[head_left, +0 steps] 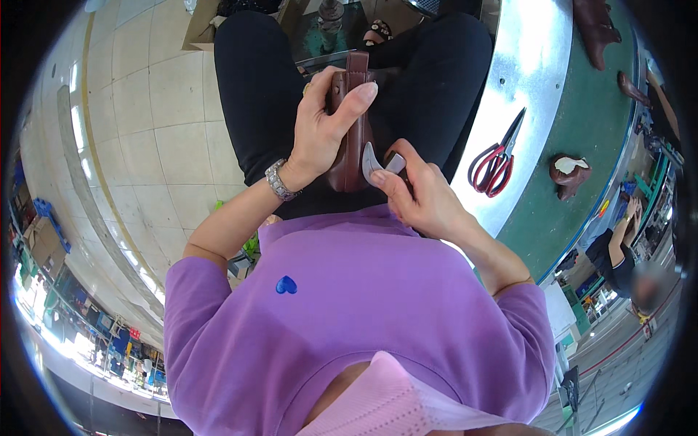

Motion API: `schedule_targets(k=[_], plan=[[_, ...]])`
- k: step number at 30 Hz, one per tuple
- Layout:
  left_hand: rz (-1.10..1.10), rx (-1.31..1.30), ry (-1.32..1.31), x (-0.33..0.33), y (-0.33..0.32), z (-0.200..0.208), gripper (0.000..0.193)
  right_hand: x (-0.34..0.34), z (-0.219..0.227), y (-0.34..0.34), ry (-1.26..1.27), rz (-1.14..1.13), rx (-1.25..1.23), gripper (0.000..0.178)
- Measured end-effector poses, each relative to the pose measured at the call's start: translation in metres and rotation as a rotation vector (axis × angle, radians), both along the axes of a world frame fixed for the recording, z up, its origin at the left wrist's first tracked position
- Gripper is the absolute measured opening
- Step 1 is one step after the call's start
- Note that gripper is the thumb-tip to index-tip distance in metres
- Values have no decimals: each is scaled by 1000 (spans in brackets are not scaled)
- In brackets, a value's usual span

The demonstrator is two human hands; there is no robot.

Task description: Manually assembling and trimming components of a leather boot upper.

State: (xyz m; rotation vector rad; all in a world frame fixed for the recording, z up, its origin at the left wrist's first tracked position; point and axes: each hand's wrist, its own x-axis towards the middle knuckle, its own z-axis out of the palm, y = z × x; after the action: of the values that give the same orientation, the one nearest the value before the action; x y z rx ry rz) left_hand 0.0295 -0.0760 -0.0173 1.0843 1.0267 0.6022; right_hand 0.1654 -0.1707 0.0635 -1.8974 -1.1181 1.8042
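A brown leather boot or shoe piece point(354, 142) with a seam down its middle and a strap-like tab at the top rests upright between my thighs. My left hand point(324, 120) is closed round its upper part, with the thumb pressed near the tab. Against its lower right side is a curved, pale grey metal tool point(373, 166) with a blade-like end, whose exact kind I cannot make out. The fingers and thumb of my right hand point(418, 186) pinch this tool close to the leather.
On the metal bench strip point(514, 76) at my right lie red-handled scissors point(496, 161). Beyond, a green bench top point(542, 218) bears a brown leather boot piece point(569, 176) with white inside and other brown pieces point(598, 33). Another person point(618, 251) is at far right.
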Motion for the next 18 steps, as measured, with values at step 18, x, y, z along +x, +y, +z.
schedule_targets(k=[18], plan=[[-68,40,-87,-5,0,-13,39,21,-26,6,586,-203,-184,34]])
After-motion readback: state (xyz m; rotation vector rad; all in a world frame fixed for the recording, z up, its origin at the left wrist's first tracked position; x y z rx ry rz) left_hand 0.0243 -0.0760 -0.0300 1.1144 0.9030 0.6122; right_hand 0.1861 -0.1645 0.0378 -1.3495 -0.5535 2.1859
